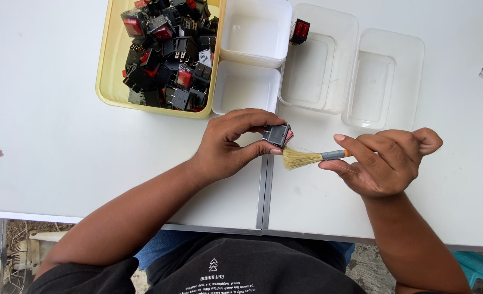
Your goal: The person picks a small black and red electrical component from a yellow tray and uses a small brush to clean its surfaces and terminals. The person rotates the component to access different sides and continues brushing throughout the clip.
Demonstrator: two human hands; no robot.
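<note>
Black switch (278,134) with a red face, pinched between thumb and fingertips of the left hand (228,144) above the table seam. Right hand (386,160) loosely curled, fingers gripping a small brush (312,158); bristles touch the switch's underside. Beyond: yellow tray (108,71) heaped with similar switches, two white tubs, clear containers (356,71), one holding a single switch (300,31).

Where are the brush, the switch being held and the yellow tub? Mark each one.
brush (301,158), head view, on the pale bristles.
switch (277,134), head view, on its black body, held in the left hand.
yellow tub (105,71), head view, on its left wall.
</note>
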